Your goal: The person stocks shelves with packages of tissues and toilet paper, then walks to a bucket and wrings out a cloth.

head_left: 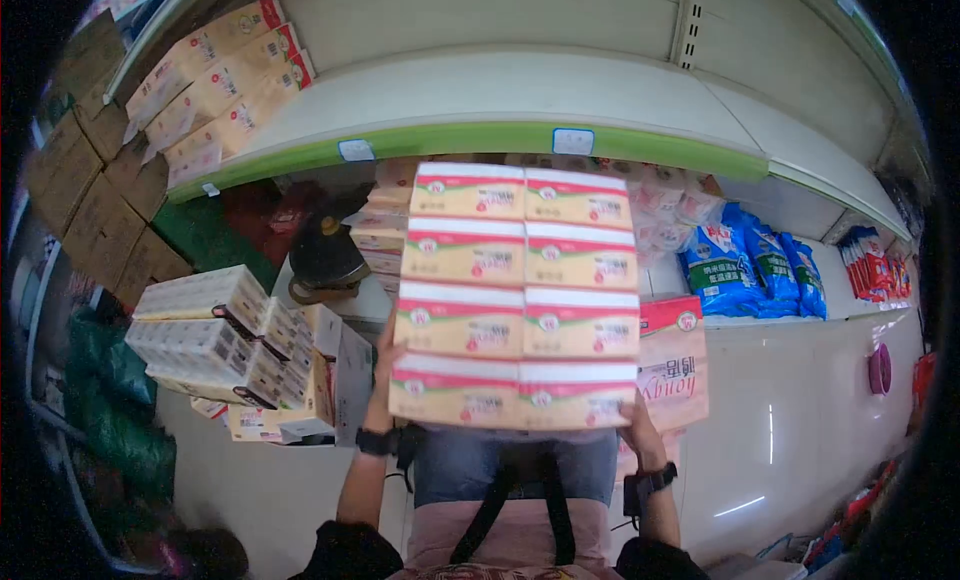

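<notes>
A large block of tissue packs [515, 300], cream and red with white tops and stacked in two columns, is held up in front of my body. My left hand [384, 368] grips its left side, and my right hand [638, 428] grips its lower right corner. The block partly hides the fingers of both hands. Just behind its right side, a red and cream tissue package [675, 365] shows in part. More tissue packs [378, 242] are partly covered at the block's upper left, on the lower shelf.
Above runs a white shelf [480, 90] with a green front edge, bearing tissue packs [225, 85] at its left end. Blue bags [765, 265] lie on the lower shelf at right. Wrapped paper bundles [215, 330] sit on boxes at left, near a black pan [325, 260].
</notes>
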Tool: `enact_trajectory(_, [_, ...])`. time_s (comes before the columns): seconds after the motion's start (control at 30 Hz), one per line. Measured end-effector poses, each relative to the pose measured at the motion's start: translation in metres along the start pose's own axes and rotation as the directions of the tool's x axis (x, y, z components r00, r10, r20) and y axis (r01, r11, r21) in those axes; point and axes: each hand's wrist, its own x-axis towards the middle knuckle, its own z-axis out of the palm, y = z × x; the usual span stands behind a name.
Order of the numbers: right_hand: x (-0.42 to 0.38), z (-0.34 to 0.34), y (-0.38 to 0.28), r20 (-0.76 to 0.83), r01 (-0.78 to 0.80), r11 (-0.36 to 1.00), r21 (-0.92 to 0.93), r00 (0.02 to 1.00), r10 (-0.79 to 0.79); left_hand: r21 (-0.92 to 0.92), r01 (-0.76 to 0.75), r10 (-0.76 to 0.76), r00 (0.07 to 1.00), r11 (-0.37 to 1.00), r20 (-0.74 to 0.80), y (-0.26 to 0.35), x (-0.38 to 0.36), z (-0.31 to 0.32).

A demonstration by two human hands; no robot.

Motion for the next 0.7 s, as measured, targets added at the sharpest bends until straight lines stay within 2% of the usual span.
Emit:
enact_trajectory(0.03, [0.015,0.015,-0.005,-0.015,0.015,0.999,-0.040,1.000,-0.016,-0.039,-0.002,0.001,1.000,0.999,-0.014,0.004,0.014,-0.005])
enact_trajectory(0.1, [0.045,0.035,-0.013,0.036,0.087,0.996,0.012,0.996,-0.087,-0.118,-0.022,0.019,0.999,0.993,-0.029,0.013,0.044,-0.015])
enact_trajectory(0.13, [0.062,0.047,-0.018,0.112,0.125,0.991,0.057,0.985,-0.130,-0.165,-0.031,0.027,0.999,0.986,-0.032,0.018,0.061,-0.019])
enact_trajectory(0.17, [0.076,0.053,-0.021,0.091,0.096,0.995,0.024,0.991,-0.097,-0.210,-0.039,0.032,0.999,0.977,-0.036,0.023,0.076,-0.024])
enact_trajectory(0.23, [0.110,0.077,-0.027,0.099,0.178,0.980,0.086,0.978,-0.186,-0.286,-0.051,0.038,0.998,0.957,-0.051,0.029,0.102,-0.032])
enact_trajectory(0.27, [0.130,0.080,-0.026,0.103,0.136,0.981,0.141,0.983,-0.152,-0.313,-0.061,0.044,0.997,0.948,-0.060,0.031,0.116,-0.036])
enact_trajectory(0.4, [0.193,0.107,-0.034,0.157,0.211,0.968,0.139,0.960,-0.232,-0.385,-0.120,0.082,0.990,0.915,-0.113,0.040,0.177,-0.062])
enact_trajectory(0.43, [0.199,0.119,-0.039,0.161,0.162,0.961,0.223,0.966,-0.200,-0.387,-0.117,0.078,0.990,0.915,-0.116,0.040,0.191,-0.075])
enact_trajectory(0.47, [0.207,0.128,-0.046,0.170,0.119,0.946,0.302,0.970,-0.176,-0.301,-0.205,0.132,0.961,0.931,-0.243,0.040,0.209,-0.088])
enact_trajectory(0.5, [0.224,0.130,-0.047,0.171,0.123,0.947,0.297,0.969,-0.179,-0.206,-0.280,0.193,0.912,0.938,-0.361,0.039,0.220,-0.097])
enact_trajectory(0.53, [0.245,0.128,-0.040,0.102,0.201,0.949,0.242,0.968,-0.231,-0.211,-0.281,0.192,0.912,0.936,-0.363,0.033,0.224,-0.101])
enact_trajectory(0.57, [0.258,0.127,-0.036,0.036,0.271,0.946,0.180,0.959,-0.282,-0.071,-0.285,0.209,0.830,0.956,-0.516,0.026,0.225,-0.106])
enact_trajectory(0.6, [0.257,0.134,-0.044,0.039,0.270,0.947,0.175,0.959,-0.281,0.069,-0.263,0.244,0.721,0.962,-0.649,0.023,0.224,-0.109])
enact_trajectory(0.63, [0.250,0.145,-0.058,0.028,0.247,0.956,0.156,0.967,-0.254,0.069,-0.225,0.211,0.703,0.972,-0.680,0.015,0.210,-0.100])
enact_trajectory(0.67, [0.247,0.153,-0.066,0.016,0.221,0.965,0.140,0.974,-0.226,0.029,-0.282,0.230,0.715,0.959,-0.660,0.010,0.190,-0.076])
enact_trajectory(0.7, [0.250,0.156,-0.069,0.016,0.222,0.965,0.143,0.974,-0.226,0.048,-0.326,0.311,0.834,0.944,-0.457,-0.011,0.182,-0.080])
